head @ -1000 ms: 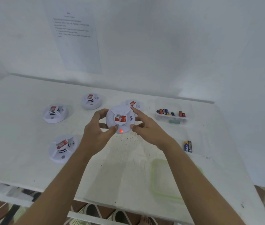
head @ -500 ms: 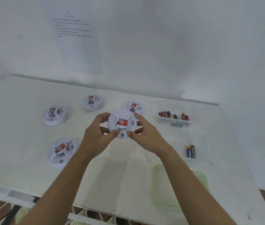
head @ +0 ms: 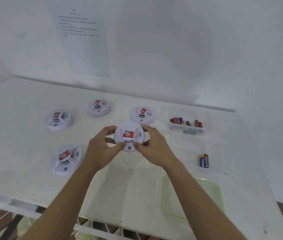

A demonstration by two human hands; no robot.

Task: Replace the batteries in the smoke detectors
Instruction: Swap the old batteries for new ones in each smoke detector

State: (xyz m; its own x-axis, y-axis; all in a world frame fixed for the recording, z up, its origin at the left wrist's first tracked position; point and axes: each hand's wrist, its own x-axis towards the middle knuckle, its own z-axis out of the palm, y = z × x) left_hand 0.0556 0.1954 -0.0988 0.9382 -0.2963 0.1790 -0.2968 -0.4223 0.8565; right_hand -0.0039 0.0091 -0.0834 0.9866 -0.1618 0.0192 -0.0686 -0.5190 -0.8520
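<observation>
A round white smoke detector (head: 129, 135) with a red label is held above the middle of the table. My left hand (head: 101, 149) grips its left rim, thumb on the front edge. On the opposite rim my right hand (head: 153, 148) grips it the same way. Several more detectors lie on the table: one behind it (head: 142, 115), one further back (head: 98, 107), one at the left (head: 58, 120) and one at the near left (head: 65, 159). A pair of loose batteries (head: 204, 160) lies to the right.
A clear tub (head: 186, 129) holding several batteries stands at the back right. A clear lid with a green rim (head: 191, 198) lies near the front right edge. A printed sheet (head: 83, 40) hangs on the back wall. The table's front edge is close below my forearms.
The red light on the held detector has gone out. Both hands closed in round the detector and lowered it slightly toward the table.
</observation>
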